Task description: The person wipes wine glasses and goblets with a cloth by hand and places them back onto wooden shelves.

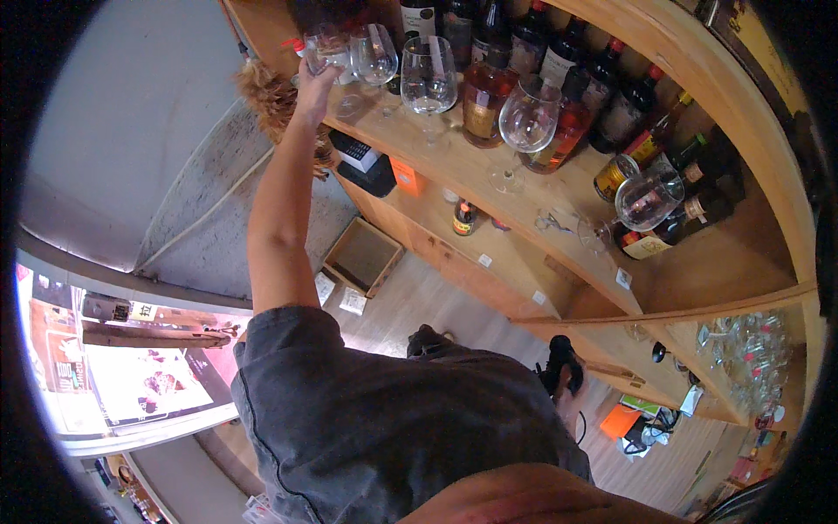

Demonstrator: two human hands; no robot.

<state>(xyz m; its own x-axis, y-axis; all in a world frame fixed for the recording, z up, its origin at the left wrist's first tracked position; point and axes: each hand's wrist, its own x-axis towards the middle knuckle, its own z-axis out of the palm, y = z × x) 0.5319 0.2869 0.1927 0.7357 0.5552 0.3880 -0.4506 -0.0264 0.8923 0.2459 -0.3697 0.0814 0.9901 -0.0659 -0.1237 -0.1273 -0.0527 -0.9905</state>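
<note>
My left arm stretches up to the shelf's left end. There my left hand point(318, 85) grips the bowl of a clear stemmed wine glass point(329, 45), its fingers partly behind the glass. Close to its right stand a second wine glass point(375, 57) and a larger one point(429, 74). Farther along the shelf are another wine glass point(530, 118) and one near the right end point(650, 197). Beside the right edge of my dark shirt, a patch of skin shows next to a black object point(563, 360); whether this is my right hand is unclear.
Several bottles point(559, 61) line the curved wooden shelf point(471, 157) behind the glasses. Below are an orange box point(405, 175) and a small dark bottle point(463, 218). A wooden tray point(364, 257) lies lower down. Clustered glassware point(755, 358) stands at right; an orange item point(619, 422) lies low there.
</note>
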